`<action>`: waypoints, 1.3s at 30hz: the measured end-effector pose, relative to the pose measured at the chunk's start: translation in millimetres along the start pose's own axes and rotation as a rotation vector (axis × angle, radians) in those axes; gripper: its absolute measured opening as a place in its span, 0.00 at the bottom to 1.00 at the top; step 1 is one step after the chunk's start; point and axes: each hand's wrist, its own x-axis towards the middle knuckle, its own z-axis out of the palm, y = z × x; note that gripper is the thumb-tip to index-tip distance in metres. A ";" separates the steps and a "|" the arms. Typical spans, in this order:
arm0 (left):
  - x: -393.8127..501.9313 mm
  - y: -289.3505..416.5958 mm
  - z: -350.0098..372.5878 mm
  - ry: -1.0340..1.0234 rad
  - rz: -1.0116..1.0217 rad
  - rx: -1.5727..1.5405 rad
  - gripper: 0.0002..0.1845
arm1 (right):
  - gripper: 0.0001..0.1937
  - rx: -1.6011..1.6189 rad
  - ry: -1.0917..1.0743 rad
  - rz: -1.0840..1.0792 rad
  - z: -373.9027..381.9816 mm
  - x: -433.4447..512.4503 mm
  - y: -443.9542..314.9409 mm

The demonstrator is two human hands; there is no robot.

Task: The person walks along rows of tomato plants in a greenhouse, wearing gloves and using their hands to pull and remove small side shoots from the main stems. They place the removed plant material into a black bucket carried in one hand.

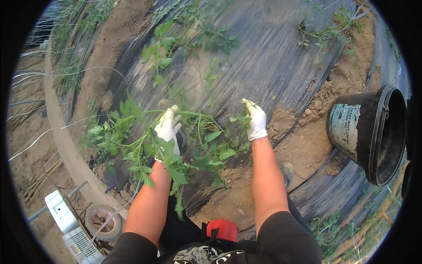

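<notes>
My left hand [167, 130], in a white glove stained at the fingertips, grips the thick green stem of a tomato plant [197, 114]. Leafy side shoots [128, 115] spread to its left and hang over my left forearm. My right hand [256, 120], in a similar stained glove, is raised to the right of the plant. Small leaves [242, 119] lie against its palm side, and whether the fingers hold them is unclear. More tomato leaves [214, 153] fill the space between my forearms.
Black plastic mulch film [257, 62] covers the bed, with bare soil [303, 145] alongside. A black bucket [346, 128] stands at right. Other tomato plants [165, 49] grow ahead. At lower left are a wheeled cart [104, 222], white crate [61, 211] and loose strings [36, 140]. A red container [222, 230] sits near my waist.
</notes>
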 end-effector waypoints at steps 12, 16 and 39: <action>18.9 -2.5 -16.5 -0.088 -0.027 -0.122 0.27 | 0.15 -1.524 -0.616 -0.160 -13.6 42.7 126.0; 15.8 -0.8 -31.0 -0.216 0.088 -0.012 0.32 | 0.13 -1.686 -0.651 -0.152 12.3 41.9 124.5; -13.9 4.2 -1.3 -0.306 0.108 0.012 0.20 | 0.33 -1.499 -0.554 0.004 4.2 17.5 38.7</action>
